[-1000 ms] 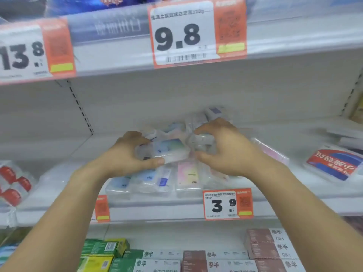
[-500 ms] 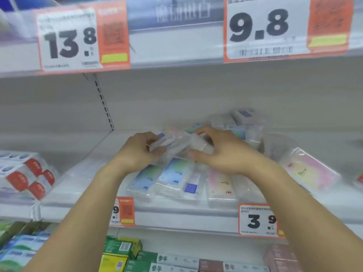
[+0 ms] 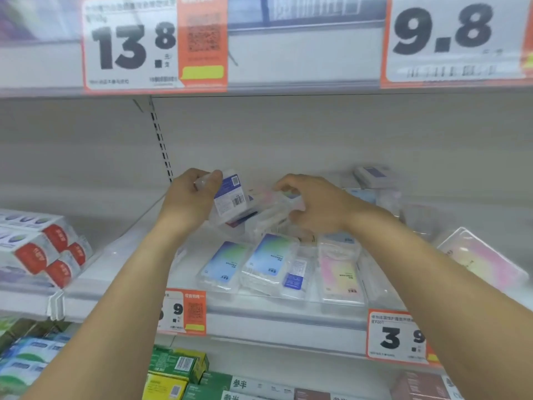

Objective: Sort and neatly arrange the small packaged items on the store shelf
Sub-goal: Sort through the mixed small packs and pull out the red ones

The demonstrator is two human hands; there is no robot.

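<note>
Your left hand gripped a clear plastic pack, barcode side toward you, above the shelf. Your right hand curled around more packs just beside it. Blue packs and pink packs lay flat below. Red-and-white boxes crowded the left. Price tags read 13.8, 9.8 and 3.9.

Glossy clear plastic packets (paper inserts, seemingly) lie on a smooth, matt white shelf.
</note>
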